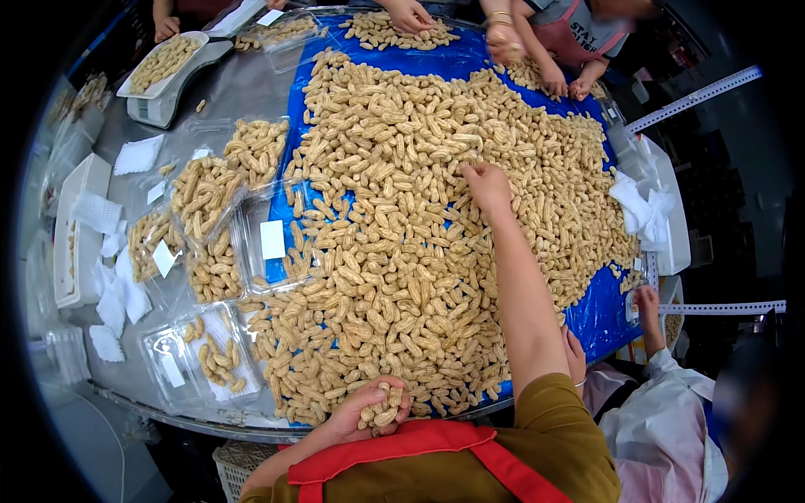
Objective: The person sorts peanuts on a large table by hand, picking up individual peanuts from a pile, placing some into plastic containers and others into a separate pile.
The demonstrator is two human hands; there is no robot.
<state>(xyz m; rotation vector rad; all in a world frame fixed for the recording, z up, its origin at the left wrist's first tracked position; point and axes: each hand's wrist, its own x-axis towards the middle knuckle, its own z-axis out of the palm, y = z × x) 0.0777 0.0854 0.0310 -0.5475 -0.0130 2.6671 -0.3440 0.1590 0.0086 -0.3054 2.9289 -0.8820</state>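
My left hand (354,407) is cupped around several unshelled peanuts (381,412), close to my body at the table's near edge. Stretched far forward, my right hand (490,188) touches a broad pile of peanuts in the shell (402,251), its fingertips drawn together. Whether a peanut sits between those fingertips cannot be made out. The pile lies on a blue plastic sheet (594,327). Left of the pile, an open clear plastic clamshell box (245,371) holds a white net pad and several peanuts. Beyond it rests another clear box (251,251) with a white label, overlapping the pile's edge.
Peanut-filled clear boxes (204,195) crowd the left side, near white net pads (138,154) and a white bin (80,232). A weighing scale (179,82) carries a tray of peanuts. Other people's hands (412,16) work at the far edge; another person (660,415) is close on my right.
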